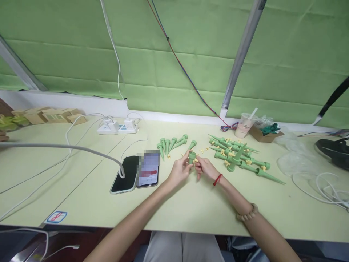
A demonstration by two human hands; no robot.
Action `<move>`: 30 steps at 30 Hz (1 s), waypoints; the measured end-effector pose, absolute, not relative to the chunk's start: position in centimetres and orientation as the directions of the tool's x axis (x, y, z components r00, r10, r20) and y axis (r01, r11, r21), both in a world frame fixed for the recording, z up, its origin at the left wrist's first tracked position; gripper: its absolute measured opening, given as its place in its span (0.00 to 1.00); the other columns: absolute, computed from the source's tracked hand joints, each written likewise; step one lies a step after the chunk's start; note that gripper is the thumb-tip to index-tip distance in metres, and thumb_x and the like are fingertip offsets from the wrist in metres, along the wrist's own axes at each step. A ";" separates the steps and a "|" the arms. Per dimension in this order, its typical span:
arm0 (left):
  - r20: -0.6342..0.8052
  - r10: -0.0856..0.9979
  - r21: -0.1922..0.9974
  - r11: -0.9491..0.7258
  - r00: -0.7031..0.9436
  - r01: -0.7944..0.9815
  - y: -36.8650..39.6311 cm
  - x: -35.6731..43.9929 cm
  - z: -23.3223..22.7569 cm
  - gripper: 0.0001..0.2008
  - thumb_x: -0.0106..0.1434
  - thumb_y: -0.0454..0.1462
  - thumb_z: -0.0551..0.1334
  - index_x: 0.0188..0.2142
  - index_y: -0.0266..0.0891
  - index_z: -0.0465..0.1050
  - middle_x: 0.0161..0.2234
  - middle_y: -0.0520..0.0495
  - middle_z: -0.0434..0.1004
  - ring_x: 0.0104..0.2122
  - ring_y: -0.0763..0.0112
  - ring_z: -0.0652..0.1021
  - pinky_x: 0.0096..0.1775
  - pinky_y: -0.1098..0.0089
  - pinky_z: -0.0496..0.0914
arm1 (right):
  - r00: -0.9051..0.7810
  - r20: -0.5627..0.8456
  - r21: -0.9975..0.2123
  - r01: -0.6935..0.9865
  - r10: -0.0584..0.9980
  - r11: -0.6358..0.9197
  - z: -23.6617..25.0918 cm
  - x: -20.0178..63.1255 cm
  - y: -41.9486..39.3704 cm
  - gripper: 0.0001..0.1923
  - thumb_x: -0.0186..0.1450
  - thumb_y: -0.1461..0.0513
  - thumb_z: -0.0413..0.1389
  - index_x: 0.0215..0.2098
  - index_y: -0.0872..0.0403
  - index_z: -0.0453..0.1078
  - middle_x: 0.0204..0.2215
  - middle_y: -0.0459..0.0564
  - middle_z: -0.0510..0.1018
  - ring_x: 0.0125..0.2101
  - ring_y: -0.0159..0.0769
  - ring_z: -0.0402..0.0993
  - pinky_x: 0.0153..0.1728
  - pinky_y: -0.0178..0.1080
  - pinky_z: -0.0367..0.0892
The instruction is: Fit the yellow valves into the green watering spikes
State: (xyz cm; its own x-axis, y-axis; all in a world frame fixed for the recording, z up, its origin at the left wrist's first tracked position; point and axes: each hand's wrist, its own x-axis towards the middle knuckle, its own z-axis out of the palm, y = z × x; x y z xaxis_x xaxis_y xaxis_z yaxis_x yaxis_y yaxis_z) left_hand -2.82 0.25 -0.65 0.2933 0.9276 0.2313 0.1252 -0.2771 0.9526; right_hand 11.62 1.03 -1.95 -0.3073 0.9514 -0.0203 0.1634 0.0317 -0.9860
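While the left hand [179,170] pinches a green spike [192,156] between thumb and fingers over the table [191,207], the right hand [206,168] pinches a yellow valve [195,160] at its side. Bare spikes [173,142] lie beyond the left hand; valved spikes [249,167] lie heaped to the right, loose valves [202,150] between.

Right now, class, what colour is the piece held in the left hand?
The piece in the left hand is green; the head view shows it best.
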 end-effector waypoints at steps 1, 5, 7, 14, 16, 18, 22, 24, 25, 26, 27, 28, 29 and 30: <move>0.157 0.934 0.980 -0.188 0.320 0.069 0.4 -3.0 -0.3 0.27 0.54 0.36 0.60 0.54 0.37 0.59 0.23 0.54 0.66 0.23 0.76 0.70 0.26 0.74 0.67 | -0.282 0.051 -0.950 0.283 0.958 0.133 -1.7 11.9 1.0 0.23 0.64 0.45 0.38 0.21 0.51 0.54 0.13 0.39 0.55 0.14 0.28 0.53 0.20 0.37 0.65; -0.083 0.896 0.991 0.119 0.437 -0.054 0.8 -4.0 0.7 0.29 0.49 0.42 0.65 0.50 0.36 0.62 0.28 0.49 0.70 0.21 0.72 0.75 0.23 0.73 0.67 | -0.377 0.418 -0.547 0.622 0.826 0.560 -1.1 13.0 1.1 0.15 0.67 0.55 0.39 0.29 0.52 0.60 0.27 0.49 0.69 0.30 0.36 0.66 0.34 0.40 0.65; -0.090 0.886 0.991 0.127 0.455 -0.050 0.8 -4.1 0.6 0.30 0.48 0.43 0.66 0.49 0.37 0.63 0.28 0.49 0.71 0.21 0.72 0.75 0.22 0.73 0.67 | -0.452 0.468 -0.419 0.643 0.760 0.641 -1.1 13.2 1.2 0.15 0.68 0.57 0.38 0.26 0.52 0.58 0.29 0.52 0.69 0.33 0.38 0.65 0.36 0.41 0.65; 0.340 0.894 0.901 -0.399 0.293 0.172 0.2 -3.0 -0.7 0.25 0.57 0.38 0.58 0.55 0.39 0.59 0.24 0.53 0.67 0.24 0.78 0.70 0.28 0.76 0.66 | -0.282 0.181 -0.954 0.183 0.942 0.238 -1.1 11.4 0.6 0.22 0.65 0.50 0.37 0.18 0.51 0.51 0.15 0.43 0.57 0.18 0.30 0.55 0.22 0.37 0.65; 0.377 0.877 0.874 -0.443 0.298 0.200 0.3 -3.0 -0.5 0.25 0.58 0.38 0.57 0.56 0.39 0.59 0.25 0.53 0.67 0.25 0.77 0.69 0.27 0.77 0.66 | -0.335 0.088 -0.987 0.101 0.938 0.128 -0.6 11.5 0.6 0.23 0.64 0.48 0.36 0.18 0.51 0.51 0.15 0.42 0.56 0.16 0.29 0.55 0.19 0.36 0.65; 0.317 0.898 0.920 -0.369 0.306 0.129 0.5 -3.2 -0.1 0.29 0.58 0.40 0.58 0.58 0.40 0.56 0.23 0.53 0.65 0.24 0.75 0.70 0.26 0.76 0.66 | -0.307 0.138 -0.965 0.173 0.941 0.198 -0.1 12.1 0.7 0.22 0.63 0.47 0.40 0.22 0.53 0.58 0.18 0.44 0.62 0.19 0.31 0.60 0.19 0.36 0.65; 0.085 0.923 0.996 -0.086 0.376 -0.014 0.7 -3.6 0.6 0.36 0.52 0.44 0.63 0.58 0.40 0.52 0.24 0.52 0.66 0.22 0.71 0.74 0.22 0.74 0.67 | -0.310 0.437 -0.685 0.493 0.844 0.536 0.0 13.6 1.3 0.14 0.65 0.52 0.45 0.32 0.53 0.64 0.28 0.48 0.69 0.28 0.34 0.66 0.28 0.35 0.65; 0.028 0.918 1.000 -0.021 0.395 -0.022 0.6 -3.5 0.6 0.36 0.51 0.44 0.64 0.57 0.39 0.54 0.25 0.51 0.68 0.22 0.70 0.74 0.21 0.74 0.67 | -0.396 0.495 -0.494 0.604 0.773 0.625 -0.5 13.9 1.6 0.14 0.67 0.55 0.42 0.29 0.53 0.63 0.27 0.50 0.69 0.30 0.35 0.66 0.32 0.37 0.64; 0.020 0.921 1.000 -0.012 0.389 -0.023 0.5 -3.4 0.5 0.36 0.51 0.45 0.65 0.56 0.39 0.55 0.25 0.51 0.67 0.23 0.70 0.75 0.21 0.74 0.67 | -0.418 0.505 -0.427 0.639 0.755 0.640 -0.7 13.9 1.8 0.15 0.67 0.57 0.41 0.28 0.53 0.63 0.27 0.50 0.69 0.30 0.36 0.66 0.32 0.38 0.63; 0.022 0.926 1.000 -0.014 0.376 -0.024 0.4 -3.3 0.5 0.35 0.51 0.45 0.64 0.56 0.39 0.55 0.25 0.52 0.67 0.23 0.71 0.74 0.22 0.74 0.68 | -0.426 0.510 -0.387 0.662 0.747 0.642 -0.9 13.9 1.8 0.15 0.67 0.58 0.40 0.27 0.53 0.62 0.26 0.50 0.68 0.30 0.36 0.65 0.32 0.38 0.62; 0.033 0.933 0.999 -0.027 0.358 -0.022 0.2 -3.2 0.3 0.35 0.51 0.44 0.64 0.56 0.39 0.54 0.24 0.53 0.65 0.23 0.72 0.74 0.22 0.74 0.68 | -0.423 0.513 -0.372 0.675 0.747 0.638 -1.1 13.7 1.8 0.15 0.68 0.58 0.40 0.26 0.53 0.61 0.26 0.51 0.68 0.30 0.36 0.65 0.32 0.38 0.62; 0.056 0.939 0.998 -0.055 0.338 -0.013 0.2 -3.1 0.2 0.35 0.52 0.44 0.63 0.57 0.39 0.54 0.22 0.55 0.62 0.22 0.73 0.73 0.22 0.75 0.68 | -0.414 0.515 -0.377 0.677 0.750 0.632 -1.3 13.6 1.8 0.15 0.68 0.59 0.39 0.26 0.52 0.60 0.26 0.51 0.68 0.29 0.36 0.65 0.31 0.37 0.61; 0.091 0.944 0.995 -0.099 0.318 0.008 0.1 -3.0 0.1 0.34 0.53 0.44 0.63 0.57 0.38 0.54 0.21 0.57 0.60 0.22 0.75 0.71 0.22 0.75 0.67 | -0.400 0.516 -0.400 0.669 0.757 0.626 -1.4 13.4 1.7 0.15 0.67 0.60 0.39 0.25 0.52 0.58 0.25 0.50 0.67 0.28 0.36 0.64 0.31 0.37 0.61; 0.134 0.942 0.988 -0.153 0.306 0.038 0.1 -3.0 -0.1 0.34 0.54 0.43 0.62 0.57 0.38 0.54 0.20 0.58 0.57 0.21 0.76 0.70 0.22 0.76 0.66 | -0.382 0.514 -0.437 0.654 0.768 0.618 -1.4 13.2 1.6 0.14 0.67 0.60 0.39 0.25 0.52 0.57 0.24 0.49 0.66 0.27 0.36 0.64 0.30 0.37 0.61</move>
